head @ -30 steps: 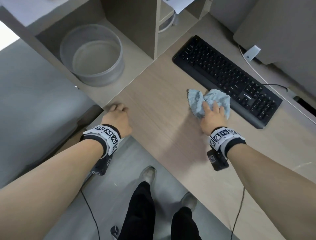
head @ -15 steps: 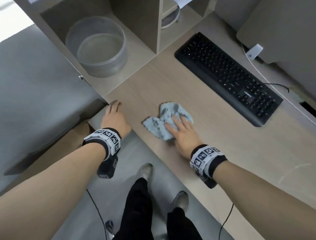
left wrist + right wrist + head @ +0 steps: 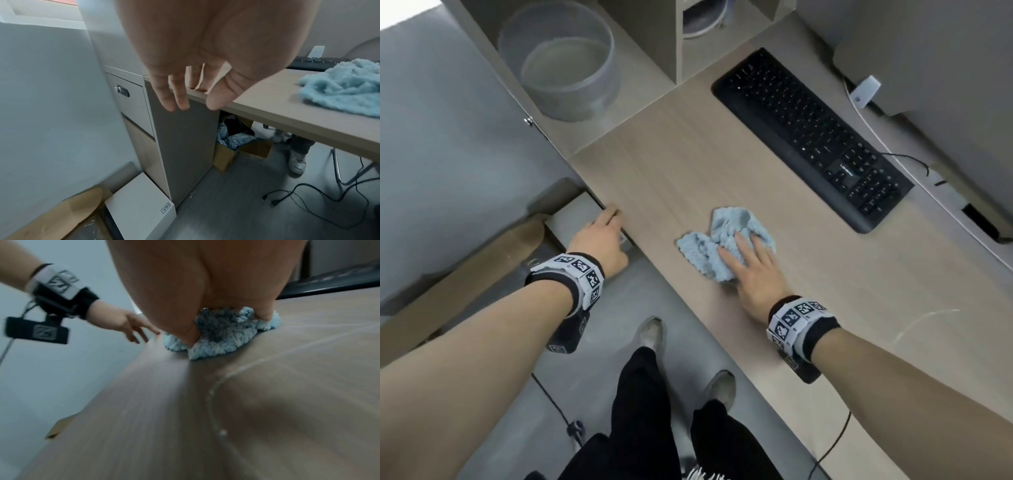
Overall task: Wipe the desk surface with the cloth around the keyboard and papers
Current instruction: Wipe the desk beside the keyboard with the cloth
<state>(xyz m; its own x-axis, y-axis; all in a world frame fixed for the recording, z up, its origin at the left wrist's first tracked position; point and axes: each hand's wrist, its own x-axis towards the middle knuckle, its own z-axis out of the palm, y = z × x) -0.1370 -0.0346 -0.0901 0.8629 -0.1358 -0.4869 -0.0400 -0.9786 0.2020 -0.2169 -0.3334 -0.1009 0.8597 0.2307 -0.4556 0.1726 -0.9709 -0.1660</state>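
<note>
The light blue cloth (image 3: 717,245) lies bunched on the wooden surface (image 3: 688,164), close to its front edge and well apart from the black keyboard (image 3: 811,137), which sits farther back toward the right. The right hand (image 3: 753,274) lies flat on top of the cloth with its fingers (image 3: 739,240) stretched out, pressing it down rather than clutching it; in the right wrist view the palm covers the middle of the cloth (image 3: 222,332) and fluffy folds spill out on both sides. A thin, pale curved streak (image 3: 213,386) shows on the surface in front of the cloth, toward the person.

The left hand (image 3: 602,240) is at the front left corner of the surface, fingers loose and only slightly bent, holding nothing; its fingertips (image 3: 174,100) hang at the edge of the surface, and whether they touch it is not clear.

Behind the left corner a shelf compartment holds a round grey container (image 3: 561,65). Below the surface, a cardboard box (image 3: 236,149) stands on the floor.
</note>
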